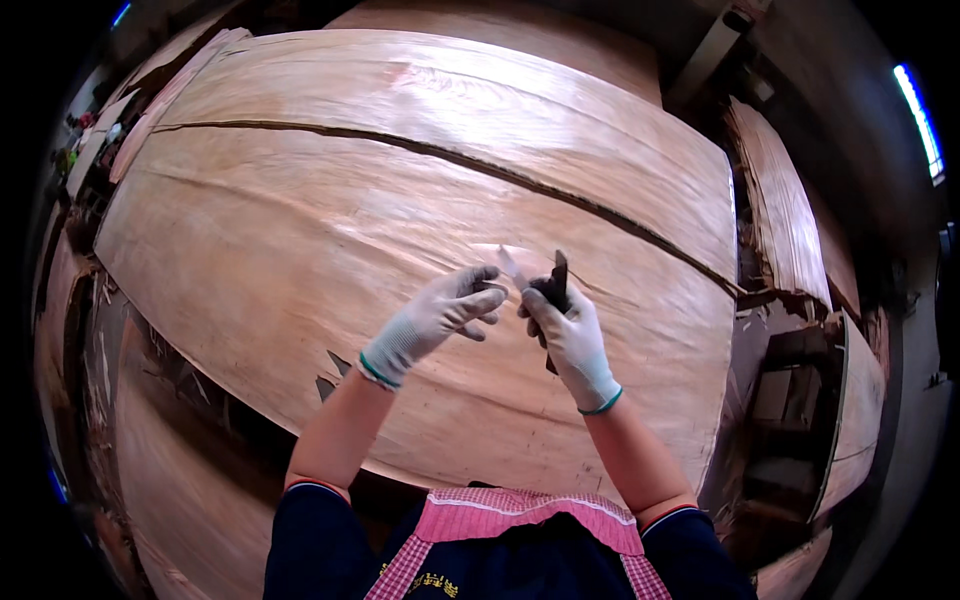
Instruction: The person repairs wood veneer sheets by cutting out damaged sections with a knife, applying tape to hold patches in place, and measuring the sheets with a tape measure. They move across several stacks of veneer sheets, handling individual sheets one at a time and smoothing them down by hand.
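Note:
My left hand point(440, 315), in a whitish glove with grey fingertips and a green cuff, hovers over a large wood veneer sheet point(260, 260). Its fingers are bent and apart, and I see nothing held in them. My right hand point(572, 335), gloved alike, is closed around a dark tool point(560, 270) whose exact kind I cannot make out; one end sticks up and another shows below the palm. A thin pale strip point(512, 268) slants up from the right fingers towards the left hand, slightly blurred. Behind it a lighter patch shows on the veneer.
A long dark gap point(440, 152) runs across the veneer, with another sheet point(520, 95) beyond it. Small dark slivers point(326, 386) lie by the near left edge. More veneer point(780, 200) is stacked at the right, beside a dark open-sided box shape point(795, 400). Another sheet point(180, 480) lies lower left.

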The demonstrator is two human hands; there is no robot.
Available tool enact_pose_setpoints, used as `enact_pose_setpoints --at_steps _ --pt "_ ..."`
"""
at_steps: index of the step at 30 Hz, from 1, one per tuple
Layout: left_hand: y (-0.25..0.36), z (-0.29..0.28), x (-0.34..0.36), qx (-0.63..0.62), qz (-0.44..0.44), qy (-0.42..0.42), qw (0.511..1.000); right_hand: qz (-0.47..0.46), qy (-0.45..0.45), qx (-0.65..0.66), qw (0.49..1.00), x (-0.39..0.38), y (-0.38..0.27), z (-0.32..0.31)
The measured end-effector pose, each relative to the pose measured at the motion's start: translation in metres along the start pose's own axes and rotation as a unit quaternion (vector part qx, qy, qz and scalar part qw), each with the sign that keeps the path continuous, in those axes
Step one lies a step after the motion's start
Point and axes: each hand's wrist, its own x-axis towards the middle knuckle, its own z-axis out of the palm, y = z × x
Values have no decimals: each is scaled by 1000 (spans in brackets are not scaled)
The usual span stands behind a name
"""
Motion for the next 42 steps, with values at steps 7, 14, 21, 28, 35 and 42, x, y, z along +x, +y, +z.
enact_pose_setpoints --at_steps 7,14,21,28,35,42 --pt "-77 -3 8 -109 70 149 980 78 2 -16 997 -29 72 11" --pt "-120 -63 86 189 132 280 932 183 17 -89 979 -2 156 13" --pt "-134 -97 173 537 270 363 712 272 117 28 955 58 165 33" --pt "-127 -91 166 624 128 274 721 291 165 60 941 61 172 28" --pt "-123 -76 157 651 52 223 724 179 99 -233 951 79 164 -63" --pt "-154 2 141 654 248 -27 714 230 167 -33 958 50 169 -77"
